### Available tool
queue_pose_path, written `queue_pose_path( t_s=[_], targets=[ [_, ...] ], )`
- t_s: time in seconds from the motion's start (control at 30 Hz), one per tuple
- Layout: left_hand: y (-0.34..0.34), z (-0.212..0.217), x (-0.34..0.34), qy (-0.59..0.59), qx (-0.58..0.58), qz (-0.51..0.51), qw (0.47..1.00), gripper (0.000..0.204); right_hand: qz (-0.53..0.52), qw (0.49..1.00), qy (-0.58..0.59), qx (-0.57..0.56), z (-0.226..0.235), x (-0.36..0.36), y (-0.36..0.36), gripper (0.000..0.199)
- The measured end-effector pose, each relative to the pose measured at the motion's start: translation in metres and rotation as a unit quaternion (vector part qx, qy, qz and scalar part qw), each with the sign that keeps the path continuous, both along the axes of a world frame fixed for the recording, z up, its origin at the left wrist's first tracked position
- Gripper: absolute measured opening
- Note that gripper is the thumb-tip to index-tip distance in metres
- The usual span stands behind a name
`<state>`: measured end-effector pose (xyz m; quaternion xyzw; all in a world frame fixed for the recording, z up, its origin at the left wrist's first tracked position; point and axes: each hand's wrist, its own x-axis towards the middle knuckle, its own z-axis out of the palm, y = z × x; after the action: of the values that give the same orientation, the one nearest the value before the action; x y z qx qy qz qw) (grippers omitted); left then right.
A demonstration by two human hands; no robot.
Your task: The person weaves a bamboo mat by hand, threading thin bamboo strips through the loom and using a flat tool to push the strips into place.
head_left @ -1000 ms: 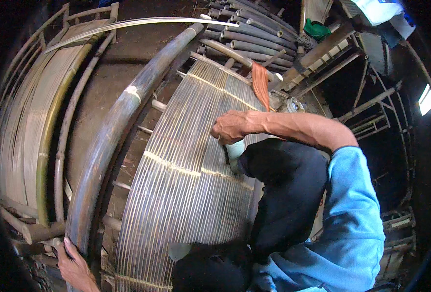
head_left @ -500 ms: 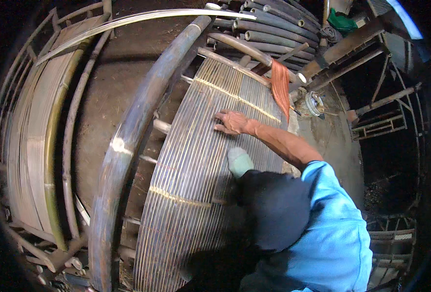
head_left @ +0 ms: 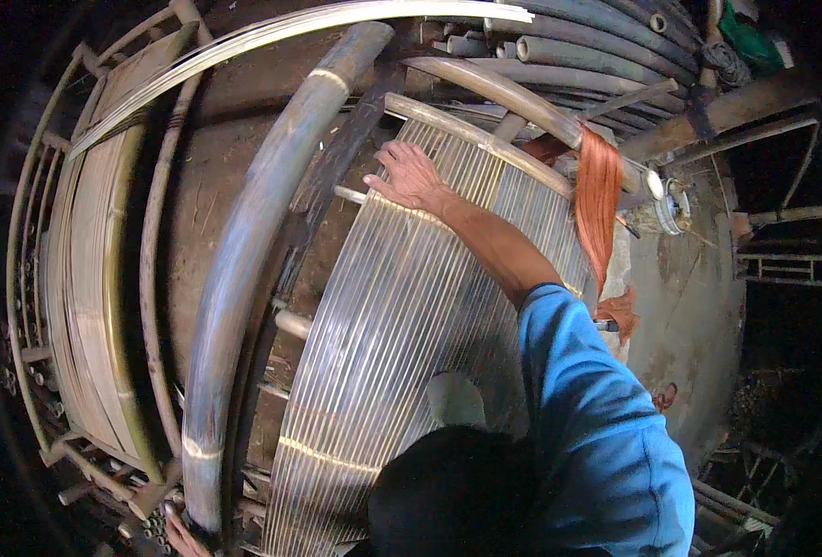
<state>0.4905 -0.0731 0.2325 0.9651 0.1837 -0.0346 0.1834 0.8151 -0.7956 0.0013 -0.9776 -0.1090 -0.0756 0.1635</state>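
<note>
A long panel of thin, narrow bamboo slats (head_left: 365,306) slopes across the middle, crossed by pale yellow bindings. Over its far left part lies my right hand (head_left: 409,176), palm down beside the far binding. Its fingers are slightly bent and spread, with the thumb apart, and nothing shows in its grasp. My left hand (head_left: 183,534) is only partly in view at the lower left edge. Its fingers stretch out beside the near end of a thick dark bamboo pole (head_left: 253,223); whether they touch it I cannot tell.
An orange-brown cloth (head_left: 597,204) hangs over a bamboo pole at the panel's far right. A slatted bamboo bench (head_left: 86,306) stands left, with long pale strips (head_left: 300,46) across its far end. Stacked dark poles (head_left: 597,46) lie behind; a white bucket (head_left: 673,206) stands right.
My right hand has moved farther away and to the left, from mid-panel to near its far left edge. My left hand has come into view at the lower left. The whole view has shifted.
</note>
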Motion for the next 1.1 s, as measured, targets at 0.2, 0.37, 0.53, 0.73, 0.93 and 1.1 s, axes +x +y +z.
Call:
queue_pose_path(
  t_s=[0.2, 0.37, 0.53, 0.73, 0.93, 1.1],
  targets=[
    [-0.078, -0.019, 0.068, 0.189, 0.096, -0.107, 0.971, 0.056, 0.020, 0.999, 0.037, -0.004, -0.017, 0.032, -0.013, 0.063],
    [-0.067, -0.036, 0.055, 0.084, 0.170, -0.182, 0.965, 0.065, 0.010, 0.993, 0.119, 0.018, -0.014, 0.028, -0.007, 0.054],
    [-0.078, -0.019, 0.075, 0.172, 0.219, -0.163, 0.947, 0.060, -0.028, 0.985, -0.057, 0.163, -0.018, 0.006, 0.001, 0.052],
    [-0.201, 0.022, 0.152, 0.225, 0.094, -0.013, 0.970, 0.036, -0.071, 0.976, -0.073, 0.193, -0.011, -0.104, 0.050, 0.047],
    [-0.336, 0.038, 0.188, -0.170, 0.103, -0.485, 0.851, 0.030, -0.129, 0.988, -0.060, 0.066, 0.002, -0.100, 0.063, 0.020],
    [-0.439, -0.042, 0.179, -0.156, -0.052, -0.527, 0.834, 0.039, -0.101, 0.989, -0.062, -0.083, 0.009, -0.093, 0.056, 0.021]
  ],
)
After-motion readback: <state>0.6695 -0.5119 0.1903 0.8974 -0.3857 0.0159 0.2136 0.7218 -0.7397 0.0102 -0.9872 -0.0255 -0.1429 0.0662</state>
